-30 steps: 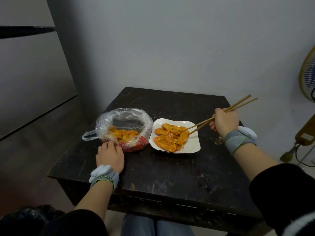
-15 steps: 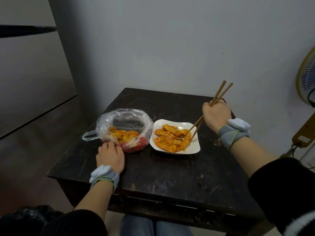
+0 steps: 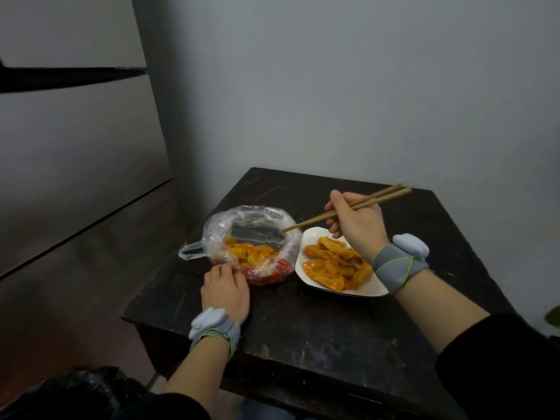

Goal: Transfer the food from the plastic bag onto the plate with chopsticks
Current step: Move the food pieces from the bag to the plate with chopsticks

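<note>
The right hand (image 3: 354, 221) grips a pair of wooden chopsticks (image 3: 306, 223). Their tips hover together over the right rim of the plastic bag (image 3: 251, 218) and carry nothing. The left hand (image 3: 225, 287) lies on the desk (image 3: 318, 322) with its fingers curled against the bag's near edge, apparently pinning the plastic down.

The step in hand looks like the reach for the next piece. To do it well, the tips should part before they dip, then come down along the open mouth rather than through the crumpled film, which could snag or tear. The pieces look slick with sauce, so a firm pinch across a strip's middle is likely safer than one at its end. The left hand ought to keep the rim spread and steady.

The bag sits rolled open on the desk, just beside the white plate (image 3: 374, 288). The orange sauced strips (image 3: 248, 253) left to move are heaped at the bag's near side, with something red (image 3: 272, 272) showing under the plastic. The plate holds a larger heap of the same food (image 3: 330, 265).
</note>
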The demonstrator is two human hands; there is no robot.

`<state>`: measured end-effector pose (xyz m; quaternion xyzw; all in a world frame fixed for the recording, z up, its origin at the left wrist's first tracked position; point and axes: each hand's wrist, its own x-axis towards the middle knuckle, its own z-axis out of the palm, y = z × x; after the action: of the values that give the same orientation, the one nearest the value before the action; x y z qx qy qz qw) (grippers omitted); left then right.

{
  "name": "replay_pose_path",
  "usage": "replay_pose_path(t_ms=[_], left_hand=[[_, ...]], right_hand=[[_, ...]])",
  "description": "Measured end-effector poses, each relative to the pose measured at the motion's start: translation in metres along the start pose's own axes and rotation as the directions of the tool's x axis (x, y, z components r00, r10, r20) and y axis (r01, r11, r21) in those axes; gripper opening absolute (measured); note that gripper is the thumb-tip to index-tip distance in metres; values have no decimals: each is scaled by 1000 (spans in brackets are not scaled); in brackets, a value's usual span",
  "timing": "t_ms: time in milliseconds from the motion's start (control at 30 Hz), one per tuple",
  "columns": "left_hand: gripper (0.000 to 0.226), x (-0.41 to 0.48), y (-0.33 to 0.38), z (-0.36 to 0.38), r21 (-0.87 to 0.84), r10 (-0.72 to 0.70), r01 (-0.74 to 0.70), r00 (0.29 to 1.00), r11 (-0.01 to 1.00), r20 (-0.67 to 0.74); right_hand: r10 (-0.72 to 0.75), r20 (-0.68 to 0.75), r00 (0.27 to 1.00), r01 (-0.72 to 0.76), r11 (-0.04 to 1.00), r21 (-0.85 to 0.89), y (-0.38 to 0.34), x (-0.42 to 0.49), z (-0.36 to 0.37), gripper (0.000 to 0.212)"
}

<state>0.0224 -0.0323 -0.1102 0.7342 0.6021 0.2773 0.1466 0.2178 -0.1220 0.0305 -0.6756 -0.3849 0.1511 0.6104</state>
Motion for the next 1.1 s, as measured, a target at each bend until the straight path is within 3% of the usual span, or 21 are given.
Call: replay_pose_path(t_ms=[200,367,467,600,700,833,967,1100], left_hand=[[29,0,-1,3,-105,-18,13,999,994,-50],[25,4,-3,2,-267,-136,109,987,958,-86],[17,8,0,-7,-523,-285,196,954,829,-94],[40,29,-2,-20,-690,-421,359,903,629,86],[49,44,-6,-22,-673,-426,423,888,606,174],[35,58,-11,-18,-566,-404,428,898,705,176],[21,61,-23,-18,-696,-435,449,875,561,213],[11,57,-27,-25,-789,-334,409,902,457,274]], right_hand=[[49,115,992,-58,995,76,21,-10,41,28],[29,180,983,-54,990,134,28,-15,59,25],[0,232,973,-29,992,123,31,-16,63,24],[-58,290,955,54,998,23,32,-19,68,26],[-133,339,932,172,981,-89,30,-25,69,25],[-224,346,911,281,952,-123,37,-29,75,23],[-287,344,894,332,940,-78,36,-33,81,21],[-287,346,893,315,949,-25,39,-34,90,23]])
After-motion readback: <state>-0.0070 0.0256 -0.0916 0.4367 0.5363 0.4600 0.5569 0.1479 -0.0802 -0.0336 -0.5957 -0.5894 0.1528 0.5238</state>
